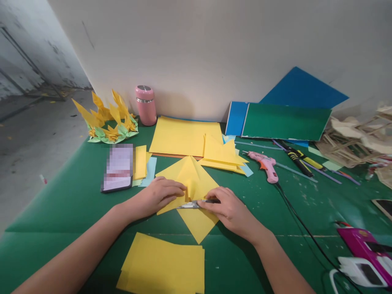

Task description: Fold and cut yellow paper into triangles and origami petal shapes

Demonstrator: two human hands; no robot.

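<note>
A sheet of yellow paper [200, 228], folded with its upper layer bulging at the middle, lies on the green table in front of me. My right hand [230, 210] is closed around a utility knife [193, 205], its blade pointing left along the fold between the paper's layers. On the left half of the sheet, my left hand [163, 195] holds the paper down, fingers bent and close together beside the bulge. Its thumb is partly hidden. Nearer to me lies a stack of yellow paper [165, 265].
Behind the hands are yellow sheets [183, 134] and folded yellow pieces [219, 151]. A phone [119, 167], a paper crown [113, 122] and a pink flask [146, 106] stand left. Rightward lie a pink glue gun [266, 165] with its cord, pliers [298, 161] and a power bank [364, 245].
</note>
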